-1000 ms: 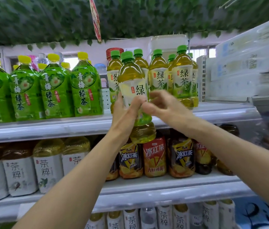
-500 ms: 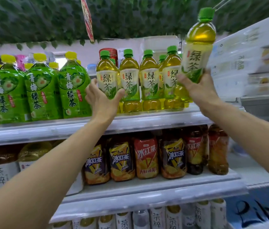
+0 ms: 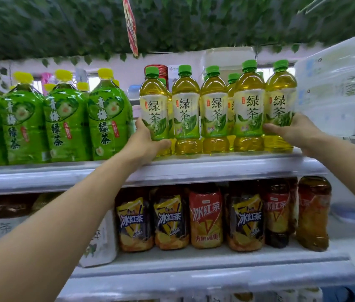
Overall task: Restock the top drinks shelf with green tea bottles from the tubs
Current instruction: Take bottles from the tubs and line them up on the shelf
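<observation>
Head view: on the top shelf [image 3: 194, 164] stand five green tea bottles [image 3: 213, 110] in the front row, all upright and side by side, with more green caps showing behind them; how many stand behind cannot be told. The left hand [image 3: 145, 141] grips the leftmost green tea bottle [image 3: 153, 105] low on its label, thumb across the front. The right hand [image 3: 292, 131] grips the rightmost green tea bottle [image 3: 280, 105], fingers curled round its lower label, the bottle standing at the right end of the row, touching its neighbour.

To the left on the same shelf stand four large green plum tea bottles [image 3: 106, 118] with yellow caps in front, and smaller yellow caps behind. On the shelf below, six iced tea bottles [image 3: 206, 216] line the front.

Half a second ago the right hand held that bottle up in the air above the row, and only four bottles stood in front; now it is down on the shelf as the fifth. The left hand, then open against the leftmost bottle, now clasps it.
</observation>
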